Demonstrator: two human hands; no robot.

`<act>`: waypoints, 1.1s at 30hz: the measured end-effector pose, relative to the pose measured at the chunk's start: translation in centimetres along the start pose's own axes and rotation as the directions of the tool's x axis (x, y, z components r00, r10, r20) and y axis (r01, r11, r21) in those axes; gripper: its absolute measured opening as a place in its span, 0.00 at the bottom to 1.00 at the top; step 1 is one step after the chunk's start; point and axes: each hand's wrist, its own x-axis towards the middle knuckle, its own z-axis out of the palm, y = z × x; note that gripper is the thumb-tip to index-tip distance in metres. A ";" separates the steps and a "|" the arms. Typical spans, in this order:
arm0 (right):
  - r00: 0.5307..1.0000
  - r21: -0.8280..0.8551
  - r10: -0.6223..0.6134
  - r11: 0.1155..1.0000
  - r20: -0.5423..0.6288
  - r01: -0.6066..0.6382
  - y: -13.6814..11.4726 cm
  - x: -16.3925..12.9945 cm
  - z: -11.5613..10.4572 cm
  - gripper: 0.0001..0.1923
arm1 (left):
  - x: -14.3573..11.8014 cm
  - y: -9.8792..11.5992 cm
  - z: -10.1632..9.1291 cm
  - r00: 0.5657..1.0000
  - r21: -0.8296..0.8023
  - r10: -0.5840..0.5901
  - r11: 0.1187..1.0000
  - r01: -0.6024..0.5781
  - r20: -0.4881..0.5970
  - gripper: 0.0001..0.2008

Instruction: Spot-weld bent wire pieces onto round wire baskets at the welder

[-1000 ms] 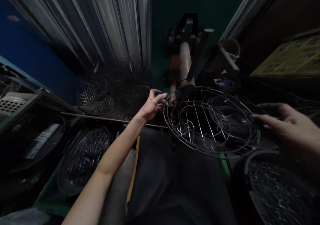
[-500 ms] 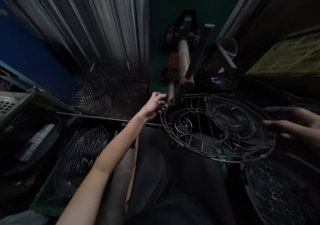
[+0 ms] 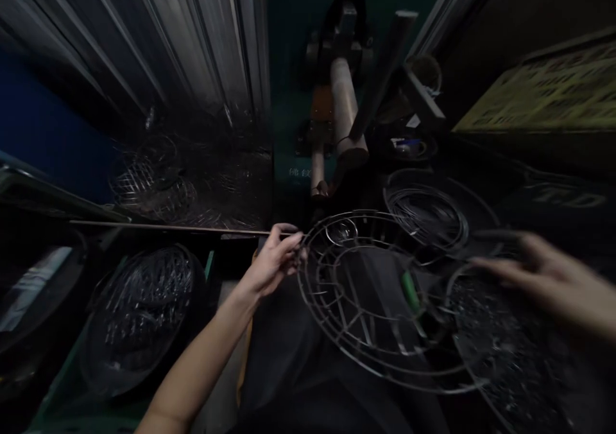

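A round wire frame (image 3: 353, 353), with concentric rings joined by short cross wires, hangs tilted over my dark-clad lap. My left hand (image 3: 276, 259) pinches its left rim between thumb and fingers. At the upper right side of the frame is my right hand (image 3: 543, 273), blurred, with thumb and forefinger stretched out and apart; whether they touch the rim I cannot tell. Just beyond the frame, a machine's lower metal arm (image 3: 317, 171) points toward me, below a thicker cylinder (image 3: 344, 103). A small shiny ring (image 3: 341, 232) shows by the frame's far edge.
A coil of wire (image 3: 426, 212) lies behind the frame. Small metal pieces (image 3: 510, 350) fill a container at lower right. On the left, a dark basin (image 3: 103, 370) holds wire parts, and wire pieces (image 3: 149, 183) lie on a ledge. A yellow crate (image 3: 543, 94) stands right.
The wire frame has come away from the machine's lower arm, down toward my lap, and tilts more toward me. Both hands have moved down and left. The view has shifted too.
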 end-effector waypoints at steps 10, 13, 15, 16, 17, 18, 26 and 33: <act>0.901 0.484 -0.214 0.875 0.376 0.005 -1.4 2.0 11.4 0.30 | -8.4 4.7 -3.2 0.886 0.296 0.338 0.923 -0.246 -0.317 0.20; 0.877 0.516 -0.246 0.857 0.413 -0.002 -3.1 3.5 13.3 0.28 | -8.4 6.4 -2.9 0.827 0.363 0.435 0.880 -0.307 -0.356 0.21; 0.874 0.532 -0.250 0.847 0.416 -0.011 -4.1 4.2 14.1 0.27 | -8.1 7.8 -2.7 0.803 0.400 0.487 0.849 -0.344 -0.344 0.21; 0.874 0.542 -0.249 0.840 0.417 -0.019 -4.5 4.5 14.3 0.27 | -7.7 8.5 -2.5 0.798 0.417 0.504 0.836 -0.356 -0.329 0.21; 0.875 0.552 -0.246 0.834 0.418 -0.029 -4.9 4.7 14.5 0.26 | -7.4 9.4 -2.4 0.799 0.432 0.515 0.825 -0.364 -0.310 0.20; 0.877 0.561 -0.238 0.827 0.418 -0.043 -5.4 4.9 14.6 0.25 | -6.9 10.3 -2.1 0.806 0.445 0.516 0.818 -0.364 -0.290 0.20; 0.881 0.604 -0.171 0.783 0.442 -0.151 -7.0 5.6 13.5 0.22 | -1.7 17.7 1.8 0.830 0.566 0.520 0.754 -0.334 -0.201 0.08; 0.826 0.692 -0.260 0.693 0.500 -0.201 -6.8 5.3 12.1 0.27 | -1.6 21.0 4.6 0.839 0.623 0.542 0.673 -0.400 -0.047 0.10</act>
